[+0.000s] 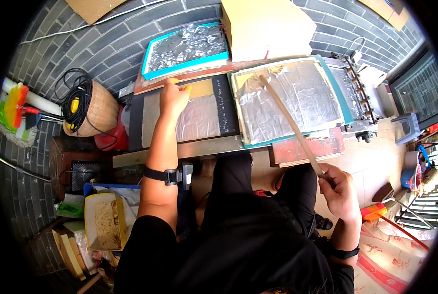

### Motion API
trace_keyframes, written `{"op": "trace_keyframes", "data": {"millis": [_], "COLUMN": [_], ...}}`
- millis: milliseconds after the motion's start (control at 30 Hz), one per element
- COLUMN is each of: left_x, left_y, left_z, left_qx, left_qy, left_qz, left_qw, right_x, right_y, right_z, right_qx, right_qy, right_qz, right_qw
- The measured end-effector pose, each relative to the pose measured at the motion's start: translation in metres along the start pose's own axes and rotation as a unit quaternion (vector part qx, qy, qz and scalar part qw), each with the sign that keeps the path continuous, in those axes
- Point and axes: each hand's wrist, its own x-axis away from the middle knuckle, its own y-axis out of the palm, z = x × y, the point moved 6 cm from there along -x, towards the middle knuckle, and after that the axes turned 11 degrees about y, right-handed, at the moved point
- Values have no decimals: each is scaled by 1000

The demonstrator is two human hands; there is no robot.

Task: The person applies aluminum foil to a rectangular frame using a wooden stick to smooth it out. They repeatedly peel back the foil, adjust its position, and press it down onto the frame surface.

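My right hand (339, 192) is closed round the lower end of a long, thin wooden stick (293, 125). The stick slants up and left, its far tip over a stack of silver foil sheets (297, 103) on a green board; a tan patch shows at the stack's top left. Fingers curled, my left hand (174, 99) is above the black board (228, 105) to the left; what it may hold is hidden. On that board lies a silver foil-like sheet (199, 120), with a yellow-tan piece (201, 89) along its top edge.
Behind my left hand stands a blue-rimmed tray (150, 61) of crumpled foil. A big yellow block-like stack (270, 29) rises beside it. A metal frame (358, 90) borders the right. At left are a basket (101, 110) with black cable and a yellow bin (89, 215).
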Motion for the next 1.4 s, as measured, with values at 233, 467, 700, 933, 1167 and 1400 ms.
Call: {"op": "trace_keyframes", "data": {"millis": [233,467,700,933,1167,1400], "left_x": [-7,-31,-38,-38,-33,-30], "left_y": [47,99,123,134,124,117], "left_z": [109,192,217,216,217,206], "left_qx": [171,155,95,74,30,50], "left_qy": [157,241,233,199,189,178], "left_qz": [-107,-185,-199,-188,-152,-187], "left_qw": [967,940,947,959,970,965], "right_x": [3,-9,-26,-34,-36,-27], "right_y": [-25,-30,-33,-36,-39,-47], "right_z": [8,15,10,15,18,24], "right_qx": [-22,-5,16,12,-11,-10], "right_qy": [37,20,0,-8,14,3], "right_qz": [40,33,22,17,25,24], "right_qw": [998,999,1000,1000,1000,1000]}}
